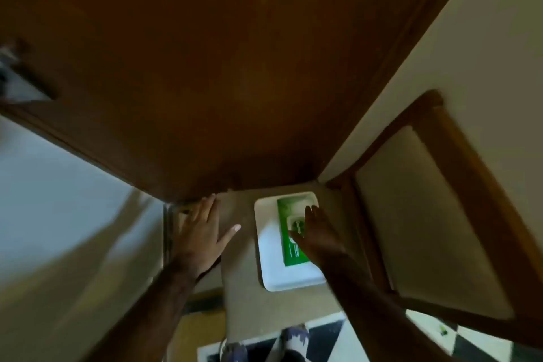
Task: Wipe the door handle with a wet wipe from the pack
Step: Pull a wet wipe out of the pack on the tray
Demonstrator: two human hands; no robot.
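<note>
A green pack of wet wipes (289,232) lies on a white tray (273,261), which rests on a beige chair seat (249,297). My right hand (318,235) hovers over the pack's right side with fingers spread, hiding part of it; whether it touches the pack I cannot tell. My left hand (202,232) is open and flat, fingers apart, by the seat's left edge near the foot of the brown wooden door (220,67). The door handle (17,70) shows as a blurred metal shape at the far left edge.
The chair's wooden back with a beige pad (426,214) stands at the right against a cream wall (484,38). A pale wall (58,200) fills the left. Below are a black-and-white checked floor (329,341) and my feet.
</note>
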